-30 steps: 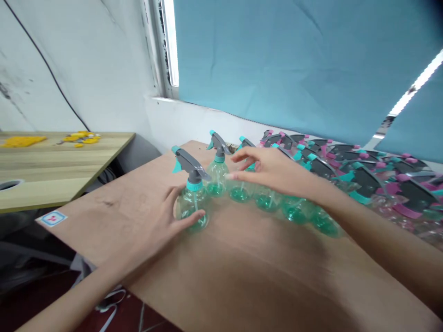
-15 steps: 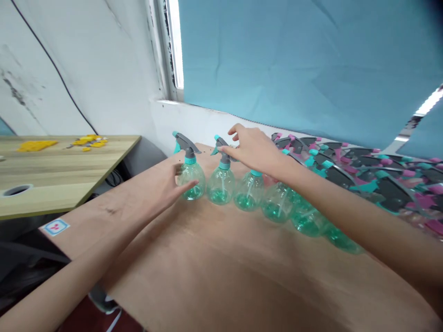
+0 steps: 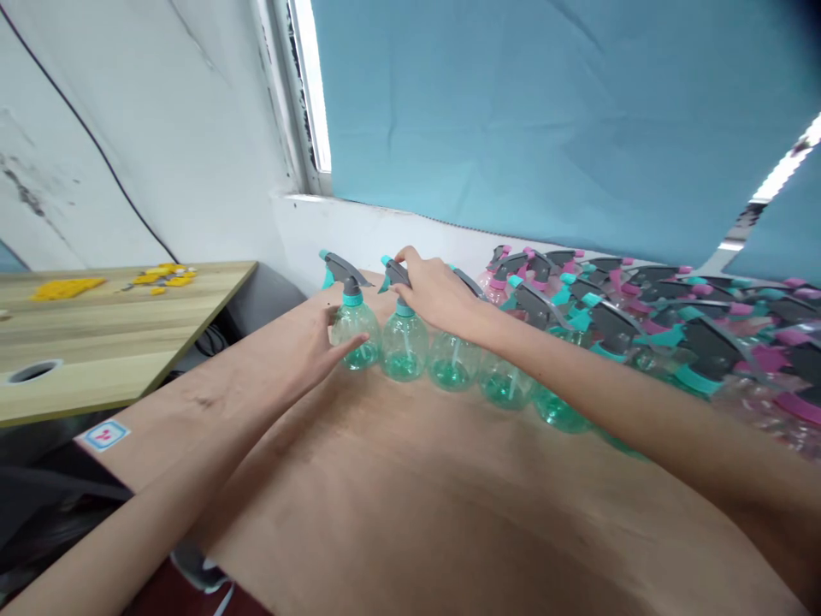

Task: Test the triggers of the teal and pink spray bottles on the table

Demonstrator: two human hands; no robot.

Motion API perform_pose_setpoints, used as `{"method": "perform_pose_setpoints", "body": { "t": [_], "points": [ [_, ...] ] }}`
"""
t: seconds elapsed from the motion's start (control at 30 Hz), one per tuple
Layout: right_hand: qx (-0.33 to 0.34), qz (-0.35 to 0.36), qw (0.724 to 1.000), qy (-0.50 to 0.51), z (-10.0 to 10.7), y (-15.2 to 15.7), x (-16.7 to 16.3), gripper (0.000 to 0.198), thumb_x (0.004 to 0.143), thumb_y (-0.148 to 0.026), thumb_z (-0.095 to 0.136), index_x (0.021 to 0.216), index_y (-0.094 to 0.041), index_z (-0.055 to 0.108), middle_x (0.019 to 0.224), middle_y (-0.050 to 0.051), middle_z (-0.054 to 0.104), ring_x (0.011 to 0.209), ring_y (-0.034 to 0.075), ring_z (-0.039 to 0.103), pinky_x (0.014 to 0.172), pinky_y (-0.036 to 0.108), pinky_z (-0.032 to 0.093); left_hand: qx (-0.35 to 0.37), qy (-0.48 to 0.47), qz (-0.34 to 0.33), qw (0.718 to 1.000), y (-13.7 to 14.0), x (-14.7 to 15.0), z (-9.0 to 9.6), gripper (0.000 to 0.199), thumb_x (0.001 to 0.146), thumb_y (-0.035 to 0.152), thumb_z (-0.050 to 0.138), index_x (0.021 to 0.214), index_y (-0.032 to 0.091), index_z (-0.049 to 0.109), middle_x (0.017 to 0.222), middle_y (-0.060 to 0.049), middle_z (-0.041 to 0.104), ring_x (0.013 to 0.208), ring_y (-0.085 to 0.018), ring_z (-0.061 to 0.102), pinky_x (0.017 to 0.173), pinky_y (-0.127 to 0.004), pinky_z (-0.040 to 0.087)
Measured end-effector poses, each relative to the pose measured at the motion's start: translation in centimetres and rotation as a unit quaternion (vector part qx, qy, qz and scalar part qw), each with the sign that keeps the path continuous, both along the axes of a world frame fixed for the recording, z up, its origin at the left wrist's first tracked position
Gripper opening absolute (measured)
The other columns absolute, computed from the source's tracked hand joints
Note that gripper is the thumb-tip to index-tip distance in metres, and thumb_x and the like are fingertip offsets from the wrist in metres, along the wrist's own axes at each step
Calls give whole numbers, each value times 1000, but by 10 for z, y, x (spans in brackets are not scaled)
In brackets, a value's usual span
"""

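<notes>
At the left end of a row, a clear green spray bottle (image 3: 363,322) with a grey and teal trigger head stands upright. My left hand (image 3: 314,346) is curved around its left side, the thumb across its front and the fingertips partly hidden behind it. Beside it stands a second green spray bottle (image 3: 404,352). My right hand (image 3: 429,287) grips that one's grey head (image 3: 396,272) from above and the right. More green bottles, such as the third bottle (image 3: 452,364), continue the row to the right, partly covered by my right forearm.
Behind my right forearm, several pink and teal spray bottles (image 3: 654,291) crowd along the back of the brown table (image 3: 410,488). A sticker (image 3: 106,435) marks its left edge. Farther left, a wooden desk (image 3: 96,342) carries yellow pieces (image 3: 67,288). A blue sheet (image 3: 513,120) covers the window.
My right hand has come down and closed on the second bottle's head. That bottle now sits closer to the first. My left hand stays around the end bottle. The view has shifted slightly.
</notes>
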State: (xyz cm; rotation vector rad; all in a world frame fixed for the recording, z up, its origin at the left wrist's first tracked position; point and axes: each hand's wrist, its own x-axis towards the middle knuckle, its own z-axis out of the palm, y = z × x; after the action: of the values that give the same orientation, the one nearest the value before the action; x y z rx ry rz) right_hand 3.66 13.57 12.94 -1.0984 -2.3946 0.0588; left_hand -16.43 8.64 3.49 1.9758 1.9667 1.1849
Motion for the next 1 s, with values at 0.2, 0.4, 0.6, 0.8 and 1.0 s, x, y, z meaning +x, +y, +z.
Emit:
{"method": "perform_pose_setpoints", "body": {
  "t": [0.2, 0.4, 0.6, 0.8, 1.0],
  "points": [
    [9, 14, 1000, 1, 1, -9, 3, 37, 88, -26, 45, 122, -10, 49, 91, 19, 67, 77, 27, 62, 61, 33, 37, -5, 11, 20, 1000, -9, 3, -1, 72, 79, 58, 58, 134, 16, 36, 135, -16, 49, 127, -33, 43, 101, -46, 34],
    [12, 38, 999, 8, -1, -33, 18, 39, 88, -26, 43, 123, -9, 49, 90, 17, 69, 82, 28, 63, 63, 34, 40, 9, 25, 66, 997, -61, 21, 2, 68, 90, 57, 46, 140, 15, 29, 142, -19, 37, 132, -36, 36, 105, -49, 29],
    [15, 55, 998, 11, -1, -82, 53, 39, 89, -26, 44, 125, -13, 49, 91, 14, 69, 83, 27, 63, 63, 34, 40, -37, -7, -20, 999, -121, 70, -2, 51, 93, 54, 44, 134, 24, 36, 138, -10, 47, 125, -32, 46, 101, -49, 38],
    [-12, 54, 998, 4, -1, -131, 104, 40, 89, -27, 48, 127, -16, 50, 72, 3, 65, 66, 19, 60, 62, 31, 41, -78, 26, -133, 988, -144, 128, -7, 83, 78, 61, 64, 144, 32, 24, 144, -8, 41, 130, -40, 38, 106, -61, 28],
    [-43, 50, 997, 41, -11, -155, 171, 46, 88, -42, 53, 130, -25, 47, 83, 2, 66, 62, 17, 59, 54, 30, 43, -53, 38, -212, 975, -145, 185, -6, 86, 71, 61, 71, 141, 34, 29, 141, -8, 46, 128, -41, 41, 106, -63, 28]
  ]
}}
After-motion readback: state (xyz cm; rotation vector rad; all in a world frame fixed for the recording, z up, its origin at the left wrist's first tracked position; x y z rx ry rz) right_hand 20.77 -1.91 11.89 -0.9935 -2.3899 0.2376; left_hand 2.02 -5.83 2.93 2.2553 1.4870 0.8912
